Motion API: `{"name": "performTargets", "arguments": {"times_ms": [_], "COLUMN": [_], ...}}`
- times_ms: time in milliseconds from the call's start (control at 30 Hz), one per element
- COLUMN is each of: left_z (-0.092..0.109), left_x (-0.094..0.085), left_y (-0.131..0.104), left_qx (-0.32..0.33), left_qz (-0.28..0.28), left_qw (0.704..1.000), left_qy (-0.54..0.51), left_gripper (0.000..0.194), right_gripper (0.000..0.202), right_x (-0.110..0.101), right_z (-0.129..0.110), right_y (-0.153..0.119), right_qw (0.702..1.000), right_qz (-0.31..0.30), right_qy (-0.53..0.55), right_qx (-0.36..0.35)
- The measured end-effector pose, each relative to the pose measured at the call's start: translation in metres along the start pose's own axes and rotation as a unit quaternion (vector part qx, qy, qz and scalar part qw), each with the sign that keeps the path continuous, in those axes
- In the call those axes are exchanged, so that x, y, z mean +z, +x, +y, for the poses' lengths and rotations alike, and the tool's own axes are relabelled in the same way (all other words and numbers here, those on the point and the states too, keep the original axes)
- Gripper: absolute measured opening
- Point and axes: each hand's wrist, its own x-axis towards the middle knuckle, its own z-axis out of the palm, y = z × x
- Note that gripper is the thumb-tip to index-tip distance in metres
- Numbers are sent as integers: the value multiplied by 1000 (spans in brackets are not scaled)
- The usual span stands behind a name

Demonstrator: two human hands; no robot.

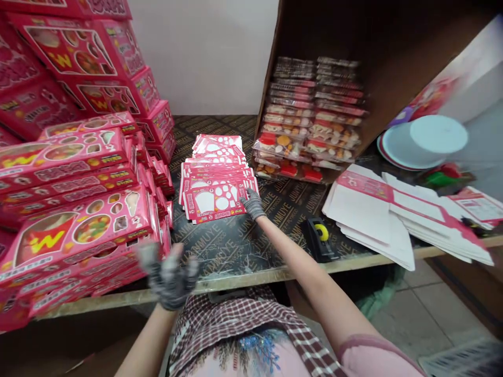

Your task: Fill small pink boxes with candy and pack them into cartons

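Observation:
Pink flat carton blanks (222, 201) with white die-cut shapes lie in an overlapping stack at the middle of the table. My right hand (253, 203), in a striped grey glove, rests on the right edge of the front blank with its fingers stretched over it. Whether the thumb pinches the blank is not clear. My left hand (168, 280), gloved too and blurred by motion, is raised above the table's front edge. Its fingers are apart and nothing shows in them. Beside it on the left are stacked filled pink candy boxes (74, 235) with windows.
More pink boxes (78, 52) tower at the back left. An open brown carton (314, 31) holds packs of candy (310, 131). Right of centre sits a black tape dispenser (320, 241), then white-and-pink carton sheets (369, 214) overhanging the edge, and a pale blue tub (438, 136).

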Motion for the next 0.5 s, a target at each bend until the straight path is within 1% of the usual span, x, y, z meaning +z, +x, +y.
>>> {"name": "performTargets", "arguments": {"times_ms": [33, 67, 100, 133, 167, 200, 233, 267, 300, 333, 433, 500], "left_z": [9, 16, 20, 21, 19, 16, 12, 8, 4, 2, -1, 0], "left_x": [23, 48, 74, 98, 121, 141, 156, 167, 174, 178, 178, 176], "left_y": [0, 2, 3, 5, 7, 7, 7, 5, 3, -1, -8, -9], "left_qx": [77, 122, 111, 56, -15, -71, -112, -132, -136, -132, -127, -129], "left_qz": [-48, -105, -186, -282, -374, -447, -497, -527, -541, -544, -546, -549], "left_qw": [996, 986, 976, 958, 927, 891, 859, 837, 827, 826, 826, 823], "left_qy": [-24, -37, -34, -14, 14, 37, 53, 61, 63, 62, 64, 64], "left_gripper": [63, 51, 40, 35, 38, 42, 46, 49, 51, 51, 53, 54], "right_gripper": [46, 43, 39, 36, 32, 28, 25, 23, 22, 22, 24, 32], "right_x": [-3, -4, -4, -4, -3, -2, -1, -1, -1, -1, 0, 2], "right_z": [8, 14, 18, 21, 22, 23, 24, 25, 25, 26, 25, 24], "right_y": [9, 16, 21, 25, 28, 31, 34, 36, 38, 40, 41, 38], "right_qw": [1000, 999, 999, 998, 998, 997, 997, 997, 997, 997, 995, 992], "right_qz": [9, 15, 18, 18, 17, 16, 14, 12, 10, 8, -16, -43], "right_qy": [-4, -5, -3, 1, 7, 13, 21, 28, 35, 43, 79, 112], "right_qx": [17, 35, 49, 59, 66, 69, 69, 68, 66, 63, 50, 46]}}
